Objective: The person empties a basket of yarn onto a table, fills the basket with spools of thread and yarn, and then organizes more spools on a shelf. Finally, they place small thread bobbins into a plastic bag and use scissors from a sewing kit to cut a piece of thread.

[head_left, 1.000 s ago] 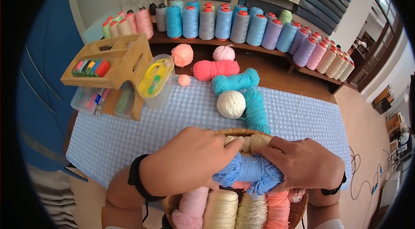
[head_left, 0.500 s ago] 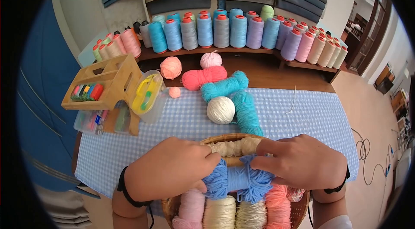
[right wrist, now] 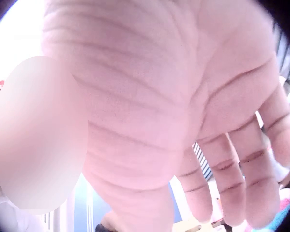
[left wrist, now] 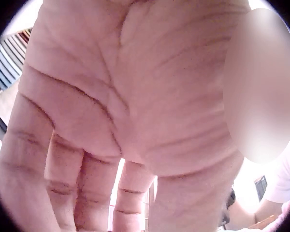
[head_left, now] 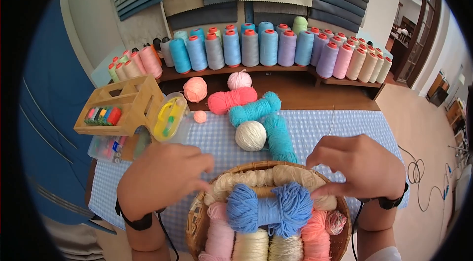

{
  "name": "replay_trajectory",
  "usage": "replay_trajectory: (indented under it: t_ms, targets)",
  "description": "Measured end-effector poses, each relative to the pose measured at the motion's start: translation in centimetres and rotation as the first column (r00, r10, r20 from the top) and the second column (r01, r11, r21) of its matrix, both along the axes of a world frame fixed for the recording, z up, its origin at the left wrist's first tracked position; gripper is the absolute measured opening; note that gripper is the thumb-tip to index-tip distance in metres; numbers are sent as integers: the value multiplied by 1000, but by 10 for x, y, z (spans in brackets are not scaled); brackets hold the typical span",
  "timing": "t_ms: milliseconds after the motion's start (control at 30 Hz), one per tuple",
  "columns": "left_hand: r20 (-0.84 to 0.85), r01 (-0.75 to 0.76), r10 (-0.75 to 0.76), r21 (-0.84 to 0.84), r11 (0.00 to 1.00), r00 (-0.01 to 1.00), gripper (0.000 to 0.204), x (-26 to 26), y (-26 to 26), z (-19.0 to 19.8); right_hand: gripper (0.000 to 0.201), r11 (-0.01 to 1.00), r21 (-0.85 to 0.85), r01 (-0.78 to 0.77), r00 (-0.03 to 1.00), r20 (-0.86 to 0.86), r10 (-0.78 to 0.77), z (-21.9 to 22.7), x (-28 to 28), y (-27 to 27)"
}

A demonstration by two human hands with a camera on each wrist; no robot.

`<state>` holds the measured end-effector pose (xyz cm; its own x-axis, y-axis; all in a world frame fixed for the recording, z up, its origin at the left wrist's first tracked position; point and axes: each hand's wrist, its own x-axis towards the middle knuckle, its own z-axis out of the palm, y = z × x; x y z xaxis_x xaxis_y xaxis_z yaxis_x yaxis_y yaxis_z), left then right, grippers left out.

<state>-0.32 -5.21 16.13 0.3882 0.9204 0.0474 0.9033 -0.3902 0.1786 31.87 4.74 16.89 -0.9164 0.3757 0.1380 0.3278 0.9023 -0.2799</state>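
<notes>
A blue yarn skein (head_left: 268, 210), tied in at its middle, lies across the other yarn in a round wicker basket (head_left: 194, 219). My left hand (head_left: 165, 177) is raised over the basket's left rim, fingers apart from the skein and nothing in them. On the other side my right hand (head_left: 362, 167) hovers by the right rim, thumb near the skein's right end, also holding nothing. Both wrist views show bare palms with loosely bent fingers. Around the blue skein sit cream yarn (head_left: 295, 176), a pink skein (head_left: 219, 236), a pale yellow skein (head_left: 250, 247) and a coral skein (head_left: 316, 236).
Beyond the basket, a white yarn ball (head_left: 251, 136) and teal skeins (head_left: 280, 138) lie on the checked cloth (head_left: 315, 123). A wooden caddy (head_left: 118, 105) and a plastic box (head_left: 170, 115) stand at left. Several thread cones (head_left: 268, 46) line the shelf behind.
Both hands have let go of the blue skein and moved apart, left hand leftward and right hand rightward. The skein now rests on the yarn in the basket.
</notes>
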Motion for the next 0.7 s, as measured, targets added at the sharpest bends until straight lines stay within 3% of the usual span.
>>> replay_trajectory:
  t_ms: [33, 100, 133, 200, 233, 300, 400, 467, 533, 700]
  targets:
    - [-10, -5, 5, 7, 1000, 1000, 29, -6, 1, -1, 37, 999, -18, 45, 998, -32, -46, -3, 1, 7]
    - [-23, -134, 142, 214, 968, 990, 26, -22, 6, -11, 29, 988, -1, 153, 985, -83, -152, -7, -2, 13]
    - [-39, -143, 155, 220, 965, 987, 26, -29, 8, -11, 29, 990, 1, 139, 985, -99, -139, -8, -2, 15]
    - [-38, -298, 339, 391, 871, 940, 13, -40, 13, -10, 28, 967, 84, 241, 969, -75, -235, -9, 1, 19]
    - [-49, -304, 351, 397, 866, 935, 13, -45, 15, -9, 28, 967, 62, 249, 966, -85, -243, -8, 2, 19]
    - [147, -447, 433, 477, 757, 890, 7, -50, 19, -8, 28, 968, 47, 248, 966, -82, -244, -3, 4, 15]
    - [226, -448, 389, 516, 730, 893, 8, -41, 23, -11, 27, 969, 48, 244, 968, -81, -239, 3, 9, 12]
    - [184, -361, 315, 581, 729, 931, 10, -34, 28, -21, 28, 968, 65, 241, 967, -96, -234, 4, 15, 11]
    - [221, -318, 239, 462, 828, 945, 10, -18, 32, -22, 29, 974, 81, 212, 974, -100, -204, 5, 21, 12]
    - [194, -260, 198, 378, 889, 961, 8, 1, 43, -31, 29, 971, 63, 229, 969, -108, -222, 12, 32, 8]
